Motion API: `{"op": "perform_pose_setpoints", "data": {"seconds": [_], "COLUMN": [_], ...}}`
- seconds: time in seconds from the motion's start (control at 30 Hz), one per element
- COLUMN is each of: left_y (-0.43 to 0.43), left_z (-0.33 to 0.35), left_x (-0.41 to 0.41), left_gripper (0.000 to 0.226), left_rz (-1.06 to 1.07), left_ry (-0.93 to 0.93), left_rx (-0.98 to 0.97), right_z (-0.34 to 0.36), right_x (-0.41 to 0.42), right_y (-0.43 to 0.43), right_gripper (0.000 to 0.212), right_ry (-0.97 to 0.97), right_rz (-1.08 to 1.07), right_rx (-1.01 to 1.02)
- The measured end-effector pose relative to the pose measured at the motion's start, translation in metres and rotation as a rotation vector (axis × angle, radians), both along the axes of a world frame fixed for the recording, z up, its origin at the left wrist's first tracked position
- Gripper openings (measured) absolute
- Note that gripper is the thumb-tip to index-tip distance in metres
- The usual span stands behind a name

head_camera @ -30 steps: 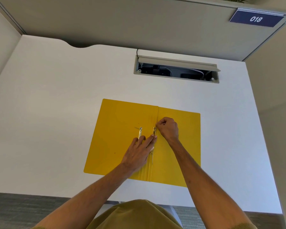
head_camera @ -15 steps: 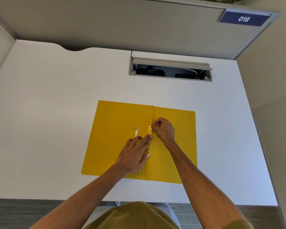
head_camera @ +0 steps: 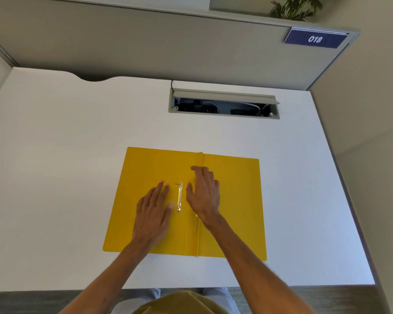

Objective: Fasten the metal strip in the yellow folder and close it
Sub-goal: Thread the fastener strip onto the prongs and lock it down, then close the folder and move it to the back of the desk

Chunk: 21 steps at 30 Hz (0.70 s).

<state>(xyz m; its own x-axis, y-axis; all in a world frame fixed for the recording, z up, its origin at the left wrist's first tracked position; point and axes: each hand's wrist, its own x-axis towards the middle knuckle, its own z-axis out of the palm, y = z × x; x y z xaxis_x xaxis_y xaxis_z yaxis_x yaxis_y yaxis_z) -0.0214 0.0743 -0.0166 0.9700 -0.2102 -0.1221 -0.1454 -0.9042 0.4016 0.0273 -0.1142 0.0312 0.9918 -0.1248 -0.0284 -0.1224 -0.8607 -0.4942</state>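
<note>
My yellow folder [head_camera: 232, 200] lies open and flat on the white desk [head_camera: 77, 177]. It sits near the front edge of the desk, right in front of me. I can see its 2 halves and the fold line running down the middle.

My left hand [head_camera: 153, 211] lies flat on the left half of the folder. Its fingers are spread out and straight, and they hold nothing. The palm faces down on the yellow card.

My right hand [head_camera: 204, 193] lies flat over the fold line. Its fingers are straight and point away from me, and they hold nothing too. The thumb sticks out to the left.

The metal strip [head_camera: 180, 197] lies between my 2 hands, on the left half of the folder. It is shiny and gold, and it runs the same way as the fold. My left thumb tip is just beside its near end. My right thumb is just beside its far end. I cannot tell if either thumb touches it.

A thin gold prong [head_camera: 196, 222] pokes out from under my right wrist, close to the fold line. The rest of it is hidden under my hand.

Farther back in the desk there is a cable slot [head_camera: 224, 105] with its lid up. On the wall behind is a blue sign [head_camera: 314, 39] that says 018. A green plant [head_camera: 295, 7] peeks over the top.
</note>
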Motion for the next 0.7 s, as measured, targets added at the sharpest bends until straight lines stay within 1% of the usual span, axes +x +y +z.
{"op": "perform_pose_setpoints", "data": {"seconds": [0.1,0.2,0.23,0.33,0.47,0.6,0.7], "left_y": [0.041,0.075,0.083,0.094,0.086,0.082,0.090], "left_z": [0.006,0.011,0.012,0.019,0.026,0.033,0.034], "left_x": [0.009,0.019,0.021,0.026,0.034,0.048,0.056], "left_gripper": [0.069,0.066,0.065,0.058,0.058,0.064,0.061], "left_rz": [0.292,0.484,0.515,0.512,0.558,0.703,0.777], "left_ry": [0.028,0.120,0.149,0.191,0.264,0.338,0.336], "left_rx": [-0.008,0.002,0.001,0.013,-0.025,-0.133,-0.269], "right_z": [-0.002,-0.013,-0.017,-0.029,-0.039,-0.041,-0.037], "right_x": [-0.015,-0.026,-0.028,-0.034,-0.038,-0.037,-0.037], "right_y": [0.030,0.054,0.061,0.071,0.072,0.067,0.065], "right_gripper": [0.061,0.073,0.078,0.087,0.088,0.089,0.088], "right_ry": [0.037,0.154,0.201,0.295,0.297,0.298,0.306], "right_rz": [0.249,0.363,0.374,0.392,0.398,0.408,0.415], "right_rx": [-0.004,-0.024,-0.034,-0.075,-0.089,-0.070,-0.049]}}
